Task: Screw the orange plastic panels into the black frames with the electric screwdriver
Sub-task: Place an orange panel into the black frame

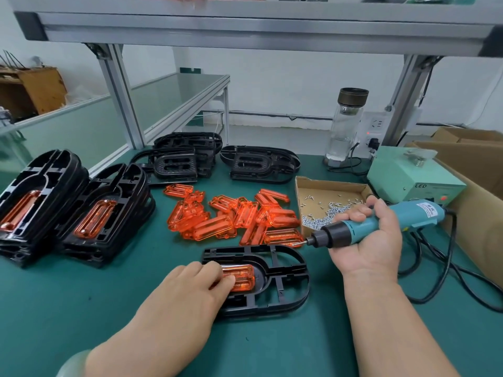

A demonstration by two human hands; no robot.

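Observation:
A black frame (285, 270) lies flat on the green mat in front of me, with an orange panel (243, 276) seated in its recess. My left hand (198, 287) rests palm down on the frame's left end, fingertips pressing on the panel. My right hand (367, 235) grips the teal electric screwdriver (386, 219), held level above the mat, its bit pointing left just beyond the frame's far right corner. A loose heap of orange panels (231, 216) lies behind the frame. The screw on the bit is too small to make out.
Two stacks of frames with panels fitted (81, 208) stand at the left, bare frames (190, 156) at the back. A cardboard tray of screws (326, 202), a green power box (413, 175), a glass bottle (345, 126) and cardboard boxes (479, 186) are on the right; the black cable (446, 270) loops nearby.

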